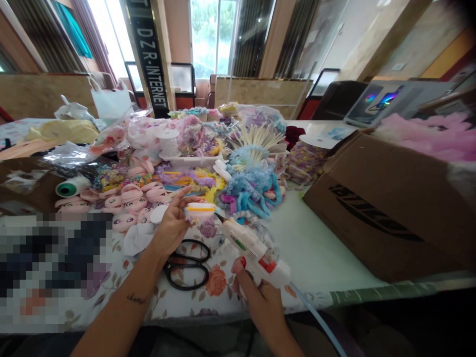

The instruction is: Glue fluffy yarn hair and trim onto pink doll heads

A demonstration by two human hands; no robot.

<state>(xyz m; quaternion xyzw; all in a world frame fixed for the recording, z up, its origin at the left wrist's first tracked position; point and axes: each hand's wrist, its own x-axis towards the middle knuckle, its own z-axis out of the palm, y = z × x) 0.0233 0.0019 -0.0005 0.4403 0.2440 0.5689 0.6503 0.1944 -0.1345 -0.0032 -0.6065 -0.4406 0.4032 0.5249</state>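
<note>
In my left hand (173,223) is a small pale round piece with a yellow band (201,208), pinched by the fingers at its left side. My right hand (260,300) grips a white hot glue gun (249,241) with red parts, its thumb on the body. The dark nozzle points up and left, close to the right edge of the banded piece; whether they touch I cannot tell. A long pale rod (316,317) trails from the gun's back. Black-handled scissors (177,266) lie below my left hand on the flowered tablecloth (148,302).
Pink doll heads (134,202) sit left of my left hand. Blue fluffy yarn (241,178) lies beyond the gun, near a spool of multicoloured yarn (305,161). A large cardboard box (379,208) stands at right. A white spool (167,143) and bagged materials fill the back.
</note>
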